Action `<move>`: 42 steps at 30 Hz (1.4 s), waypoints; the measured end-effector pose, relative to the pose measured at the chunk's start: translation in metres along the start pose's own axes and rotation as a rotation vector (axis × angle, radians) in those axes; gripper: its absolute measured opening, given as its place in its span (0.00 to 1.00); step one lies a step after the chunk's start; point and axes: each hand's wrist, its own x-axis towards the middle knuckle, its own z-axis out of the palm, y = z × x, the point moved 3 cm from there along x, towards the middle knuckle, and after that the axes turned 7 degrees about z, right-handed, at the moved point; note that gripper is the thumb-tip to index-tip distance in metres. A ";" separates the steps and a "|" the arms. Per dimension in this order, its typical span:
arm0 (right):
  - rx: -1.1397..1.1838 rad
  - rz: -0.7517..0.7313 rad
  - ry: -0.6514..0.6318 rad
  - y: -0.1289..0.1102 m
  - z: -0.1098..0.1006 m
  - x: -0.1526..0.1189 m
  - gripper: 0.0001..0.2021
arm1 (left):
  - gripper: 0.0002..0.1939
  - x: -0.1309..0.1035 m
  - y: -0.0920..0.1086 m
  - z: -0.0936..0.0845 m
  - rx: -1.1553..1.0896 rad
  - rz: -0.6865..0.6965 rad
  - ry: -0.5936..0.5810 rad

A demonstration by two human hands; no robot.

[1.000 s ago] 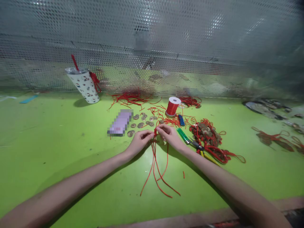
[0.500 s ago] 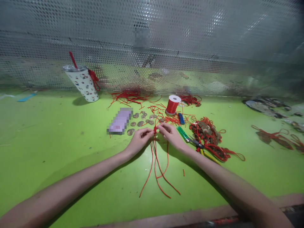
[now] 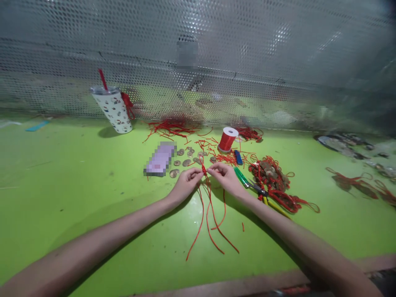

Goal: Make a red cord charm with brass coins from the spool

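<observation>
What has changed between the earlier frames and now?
The red knot now leans slightly left at its top, and the loose cord ends have shifted, the leftmost reaching nearer the person. The view itself also moved slightly. No new grasp or release shows: the left hand and right hand stay at the knot; the spool and tumbler stayed put.

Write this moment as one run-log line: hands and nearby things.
left hand: pinching knotted red cord | right hand: beside it, contact unclear | beyond: coins, red cord spool
</observation>
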 end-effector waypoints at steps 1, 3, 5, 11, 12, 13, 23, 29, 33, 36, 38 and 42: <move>0.003 0.003 0.005 0.001 0.000 -0.002 0.18 | 0.12 0.000 0.000 0.000 0.010 0.014 0.001; 0.016 0.017 0.010 0.004 -0.001 -0.004 0.19 | 0.11 0.000 0.000 0.000 0.022 0.043 -0.005; 0.033 0.036 0.005 0.007 -0.001 -0.007 0.19 | 0.11 0.001 -0.001 0.000 0.029 0.061 -0.010; 0.020 0.044 -0.053 0.006 -0.001 -0.010 0.16 | 0.11 0.000 0.002 -0.002 0.035 0.061 0.007; 0.021 0.042 -0.064 0.005 0.000 -0.010 0.15 | 0.11 -0.001 0.003 -0.002 0.045 0.057 0.010; 0.023 0.037 -0.069 0.004 0.000 -0.010 0.14 | 0.11 -0.001 0.003 -0.003 0.057 0.050 0.012; 0.020 0.006 -0.006 0.003 0.006 -0.013 0.13 | 0.09 -0.005 0.006 -0.004 0.254 0.170 0.051; 0.273 0.116 -0.040 0.011 0.007 -0.008 0.17 | 0.07 -0.030 0.018 0.014 0.610 0.604 -0.208; 0.309 0.205 -0.052 0.016 0.004 -0.003 0.20 | 0.09 -0.046 0.019 0.029 0.748 0.908 -0.586; 0.302 0.234 -0.054 0.017 0.002 -0.001 0.22 | 0.09 -0.047 0.022 0.030 0.708 0.934 -0.672; 0.289 0.222 -0.040 0.016 0.003 -0.002 0.21 | 0.10 -0.041 0.024 0.025 0.643 0.851 -0.541; 0.252 0.155 -0.041 0.011 0.009 -0.008 0.18 | 0.09 -0.023 0.023 0.007 0.542 0.538 -0.014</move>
